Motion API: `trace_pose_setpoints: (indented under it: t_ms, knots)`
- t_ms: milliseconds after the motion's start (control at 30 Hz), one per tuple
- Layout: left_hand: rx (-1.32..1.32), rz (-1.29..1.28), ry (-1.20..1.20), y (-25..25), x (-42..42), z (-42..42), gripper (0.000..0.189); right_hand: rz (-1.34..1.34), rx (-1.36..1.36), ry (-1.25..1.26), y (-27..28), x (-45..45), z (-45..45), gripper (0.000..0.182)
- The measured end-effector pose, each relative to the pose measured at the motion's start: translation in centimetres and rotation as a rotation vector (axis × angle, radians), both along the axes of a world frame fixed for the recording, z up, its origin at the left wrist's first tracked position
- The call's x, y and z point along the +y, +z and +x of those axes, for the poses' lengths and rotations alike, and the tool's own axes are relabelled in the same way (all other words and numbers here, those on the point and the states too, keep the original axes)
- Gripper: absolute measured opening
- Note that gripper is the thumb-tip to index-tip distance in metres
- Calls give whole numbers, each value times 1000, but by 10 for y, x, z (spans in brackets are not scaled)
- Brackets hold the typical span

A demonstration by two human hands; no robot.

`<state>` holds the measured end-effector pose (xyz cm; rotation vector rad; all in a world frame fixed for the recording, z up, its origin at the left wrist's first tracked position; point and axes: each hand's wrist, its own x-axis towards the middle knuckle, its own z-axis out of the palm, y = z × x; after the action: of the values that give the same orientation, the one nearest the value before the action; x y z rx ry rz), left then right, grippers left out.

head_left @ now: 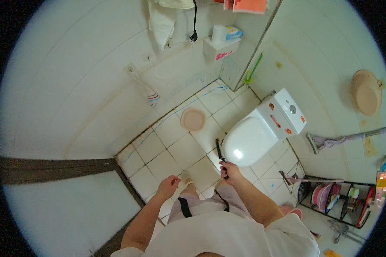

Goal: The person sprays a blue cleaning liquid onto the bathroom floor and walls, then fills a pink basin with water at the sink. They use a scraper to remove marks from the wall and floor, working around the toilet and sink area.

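Note:
My right hand (230, 172) is closed around the dark handle of a narrow black tool (218, 149), which looks like a comb or a small brush; its kind is not clear. The tool points away from me, beside the front of the white toilet's closed lid (249, 139). To the left, my left hand (169, 186) hangs over the floor with its fingers curled; whether something small is between the fingertips cannot be told. Beyond both hands a round beige plastic basin (193, 119) rests on the tiled floor (187, 151).
A black wire rack (336, 200) with basins and bottles stands at the right, near a mop (344, 138) and a squeegee (291, 178). A white box (221, 48) is on the far wall. A green-handled brush (254, 70) leans in the corner. A door (70, 208) is at lower left.

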<state>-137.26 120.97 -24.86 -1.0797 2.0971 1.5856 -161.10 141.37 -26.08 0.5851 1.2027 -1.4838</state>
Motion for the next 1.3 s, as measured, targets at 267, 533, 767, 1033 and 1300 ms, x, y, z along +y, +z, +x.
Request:
trace_pose_setpoints:
  t_ms: [267,533,767,1033,1300]
  knots:
    - [-77,63,4,11,-76,-81,27,-71,108,-35,-18,-89,-30,20]
    - [-93,99,24,-1,-141,-139,22,-38,-25,-32,-77,-196,-97,20]
    - [-255,97,111,-33,-208,-197,21,43,50,-260,-142,-237,-146,18]
    - [-305,243,6,-143,-264,-262,24,79,-95,-624,-236,-218,-196,26]
    - [-418,110,-216,-330,-338,-335,23,514,380,-377,-413,-238,-209,29]
